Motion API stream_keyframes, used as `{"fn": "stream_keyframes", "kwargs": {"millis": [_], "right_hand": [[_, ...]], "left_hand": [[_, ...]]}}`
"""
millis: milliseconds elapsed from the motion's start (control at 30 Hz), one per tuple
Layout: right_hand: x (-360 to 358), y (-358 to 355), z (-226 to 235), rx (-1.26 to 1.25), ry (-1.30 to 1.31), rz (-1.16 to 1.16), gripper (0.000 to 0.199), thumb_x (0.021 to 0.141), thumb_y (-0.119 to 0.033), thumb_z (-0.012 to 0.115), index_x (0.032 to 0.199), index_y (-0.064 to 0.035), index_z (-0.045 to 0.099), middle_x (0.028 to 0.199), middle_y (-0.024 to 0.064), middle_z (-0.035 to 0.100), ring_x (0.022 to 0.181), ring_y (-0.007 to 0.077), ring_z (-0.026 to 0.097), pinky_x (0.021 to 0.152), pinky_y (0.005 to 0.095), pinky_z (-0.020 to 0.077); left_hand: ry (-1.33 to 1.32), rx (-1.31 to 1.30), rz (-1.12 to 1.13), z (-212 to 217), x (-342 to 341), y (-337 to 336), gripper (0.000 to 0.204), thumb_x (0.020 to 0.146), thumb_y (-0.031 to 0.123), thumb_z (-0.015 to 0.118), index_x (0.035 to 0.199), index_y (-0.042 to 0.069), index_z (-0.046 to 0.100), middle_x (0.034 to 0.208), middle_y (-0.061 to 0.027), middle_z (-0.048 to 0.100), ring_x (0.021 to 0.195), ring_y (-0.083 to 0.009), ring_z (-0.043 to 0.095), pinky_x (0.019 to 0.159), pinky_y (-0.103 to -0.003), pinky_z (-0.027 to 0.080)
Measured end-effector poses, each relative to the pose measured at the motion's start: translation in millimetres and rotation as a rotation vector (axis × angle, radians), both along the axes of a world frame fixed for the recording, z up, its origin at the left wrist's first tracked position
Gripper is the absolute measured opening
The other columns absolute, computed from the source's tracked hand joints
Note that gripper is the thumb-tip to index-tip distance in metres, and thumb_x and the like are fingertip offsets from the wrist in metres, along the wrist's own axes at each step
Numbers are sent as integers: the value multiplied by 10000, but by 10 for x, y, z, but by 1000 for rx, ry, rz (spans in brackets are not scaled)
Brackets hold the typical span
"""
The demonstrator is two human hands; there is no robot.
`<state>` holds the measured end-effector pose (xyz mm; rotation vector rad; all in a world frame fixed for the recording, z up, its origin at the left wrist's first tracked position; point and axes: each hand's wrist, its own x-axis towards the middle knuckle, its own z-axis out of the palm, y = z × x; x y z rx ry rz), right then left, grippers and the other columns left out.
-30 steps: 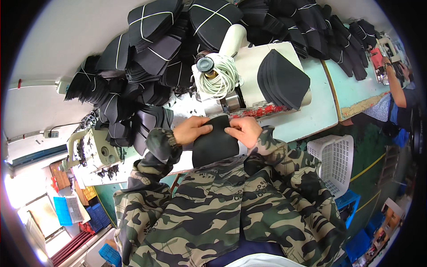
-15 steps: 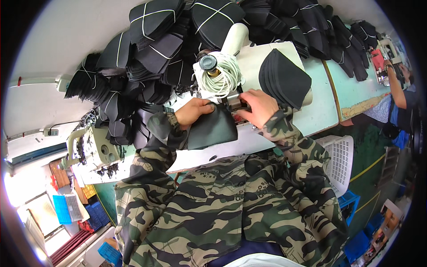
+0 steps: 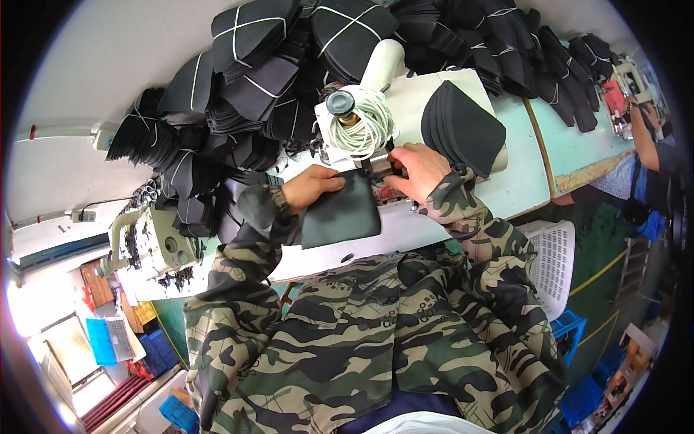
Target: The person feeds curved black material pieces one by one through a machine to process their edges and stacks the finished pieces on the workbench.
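A smooth black fabric piece [image 3: 341,217] lies on the white worktop in front of a cream sewing machine [image 3: 382,66]. My left hand [image 3: 312,188] pinches its upper left edge, thumb on top. The piece's right edge reaches the metal parts [image 3: 384,189] below the machine's head. My right hand [image 3: 421,172] is at those parts, fingers curled and thumb bent; what its fingertips grip is hidden. A coil of white cord [image 3: 363,130] hangs on the machine's head, beside a dark round knob [image 3: 340,103]. Right of it lies a fanned stack of black cut pieces [image 3: 463,129].
Tied bundles of black pieces [image 3: 253,36] crowd the back and left. Another cream machine [image 3: 163,239] stands at the left. A white plastic basket [image 3: 553,267] is below the table's right side. At far right a person's arm [image 3: 645,148] reaches to another machine.
My left hand and the black fabric piece have shifted slightly left and toward me. The piece now lies squarer to the table edge. My right hand has barely moved.
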<state>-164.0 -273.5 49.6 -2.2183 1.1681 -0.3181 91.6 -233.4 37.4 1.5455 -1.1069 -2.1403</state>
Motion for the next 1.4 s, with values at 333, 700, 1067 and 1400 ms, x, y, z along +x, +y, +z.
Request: {"fn": "stream_keyframes", "kwargs": {"millis": [333,700,1067,1400], "right_hand": [[-16,110,141,6,115,-11,239,743,-235,660,892,-54,611,815,116,615,802,311,593,696,406,468],[-713,293,167,500,-487,-265,174,783,-48,652,929,38,610,729,5,602,644,41,528,585,204,437],[-1041,129,688,-671,-283,-359,193,699,55,649,874,-27,651,851,84,599,768,251,574,689,319,469],[-749,286,236,-473,-302,-261,168,693,-87,699,841,-51,631,794,68,602,754,259,580,649,349,465]], "left_hand": [[-13,139,-68,265,-310,-190,186,932,193,491,896,15,531,635,-54,582,456,-125,536,441,-237,436],[21,-111,5,36,-205,-133,274,966,212,373,871,9,530,524,-42,546,363,-126,524,319,-209,374],[-1228,-588,-690,-515,383,576,407,796,404,623,1061,101,567,917,-137,620,833,-320,615,690,-418,486],[-1317,-721,-521,-556,407,665,307,758,289,689,926,64,564,732,-110,591,639,-244,622,561,-386,481]]}}
